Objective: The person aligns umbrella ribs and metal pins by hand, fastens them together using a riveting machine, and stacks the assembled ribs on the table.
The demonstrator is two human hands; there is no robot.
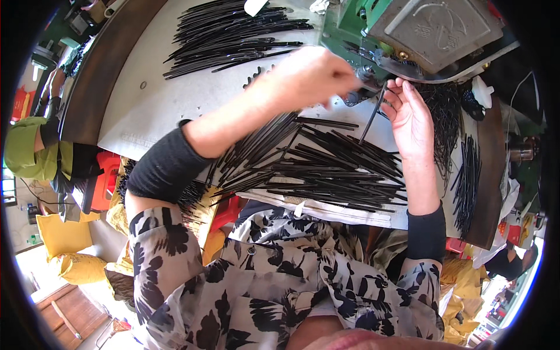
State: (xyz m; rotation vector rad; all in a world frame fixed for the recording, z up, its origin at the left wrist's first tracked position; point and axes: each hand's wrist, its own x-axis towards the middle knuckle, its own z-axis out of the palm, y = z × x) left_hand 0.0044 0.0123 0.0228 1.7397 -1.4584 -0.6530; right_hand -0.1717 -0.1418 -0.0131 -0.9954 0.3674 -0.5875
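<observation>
Black rod (373,115) pinched near its upper end in the fingers of the right hand (410,116), slanting down toward the near pile of rods (341,169), just in front of the green machine (345,26). Left hand (321,77) reaches across beside the machine, blurred, fingers curled; from where I stand, cannot tell whether they grip anything. Worktop (140,108) pale, edged by a dark wooden rim (99,73) curving along the left; widest bare stretch runs between that rim and the far pile of rods (233,38). Near edge close against the person's patterned shirt (256,291), the near pile reaching almost up to it. Room tight at the right hand: machine's grey metal cover (434,35) beyond, tangle of thin black strands (438,125) just beside, a further rod bundle (466,181) by the right rim. Off left, a co-worker in yellow-green (28,149) near a red stool (106,181); yellow sacks (81,267) lower down.
</observation>
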